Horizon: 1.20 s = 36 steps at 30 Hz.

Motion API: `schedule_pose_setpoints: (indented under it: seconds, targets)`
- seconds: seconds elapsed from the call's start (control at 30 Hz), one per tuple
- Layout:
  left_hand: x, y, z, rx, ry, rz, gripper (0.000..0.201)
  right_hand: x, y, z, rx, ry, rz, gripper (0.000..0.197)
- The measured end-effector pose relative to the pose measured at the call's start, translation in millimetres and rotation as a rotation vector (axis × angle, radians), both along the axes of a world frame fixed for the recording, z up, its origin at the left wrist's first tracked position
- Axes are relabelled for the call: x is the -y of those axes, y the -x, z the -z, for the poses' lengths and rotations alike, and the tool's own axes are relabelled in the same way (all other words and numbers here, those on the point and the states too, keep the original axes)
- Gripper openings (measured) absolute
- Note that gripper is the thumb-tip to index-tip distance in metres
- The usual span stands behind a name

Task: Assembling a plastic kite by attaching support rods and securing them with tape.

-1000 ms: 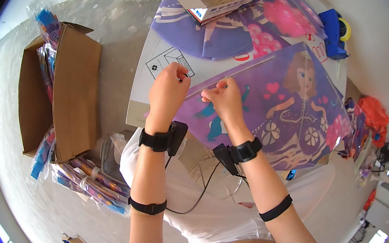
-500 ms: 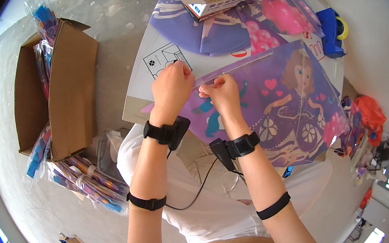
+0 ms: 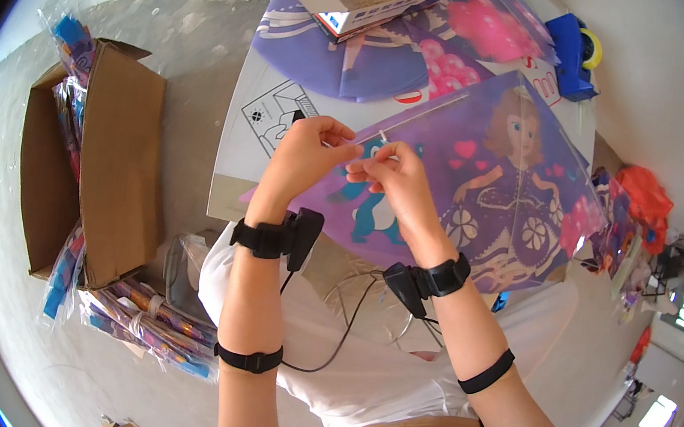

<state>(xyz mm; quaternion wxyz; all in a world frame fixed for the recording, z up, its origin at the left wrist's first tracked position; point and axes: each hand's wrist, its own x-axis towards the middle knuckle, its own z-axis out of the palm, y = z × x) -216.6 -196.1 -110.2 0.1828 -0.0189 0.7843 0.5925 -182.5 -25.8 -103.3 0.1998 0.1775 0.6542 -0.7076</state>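
A purple printed kite sheet (image 3: 459, 177) with a figure in a dress lies across the table in front of me, a thin pale rod (image 3: 423, 121) running along its upper left edge. A small white tip piece (image 3: 384, 135) shows on that rod, just above my right fingers. My left hand (image 3: 305, 155) is over the sheet's left corner, fingers curled and thumb pointing right. Close beside it, my right hand (image 3: 398, 182) is closed in a pinch. Their fingertips nearly meet; whatever they hold is too small or hidden to make out.
An open white box (image 3: 378, 2) of small pale pieces stands on more purple printed sheets (image 3: 344, 67). A blue tape dispenser (image 3: 571, 58) is at the table's far right. Left on the floor are a cardboard carton (image 3: 118, 175) and wrapped bundles (image 3: 151, 318).
Both hands have loosened from tight fists near the rod and come closer together. My right hand has turned, its fingers now below the white tip piece. The view has shifted slightly.
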Motion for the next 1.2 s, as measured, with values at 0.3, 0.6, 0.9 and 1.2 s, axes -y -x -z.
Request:
schedule_pose_setpoints:
  seconds: [0.3, 0.6, 0.9, 1.2]
  targets:
    - [-47, -21, -39, -0.127, -0.066, 0.139, 0.026, -55, -22, -26, 0.007, -0.067, -0.066, 0.024]
    - [-170, -36, -84, -0.293, -0.052, 0.011, 0.028, -167, -31, -66, -0.18, -0.202, -0.071, 0.017]
    - [-377, 99, -105, -0.503, -0.135, 0.126, 0.026, -339, 66, -98, -0.412, -0.186, 0.445, 0.034]
    - [-496, 209, -61, -0.587, 0.187, 0.283, 0.03, -413, 179, 2, -0.563, -0.11, 0.853, 0.025]
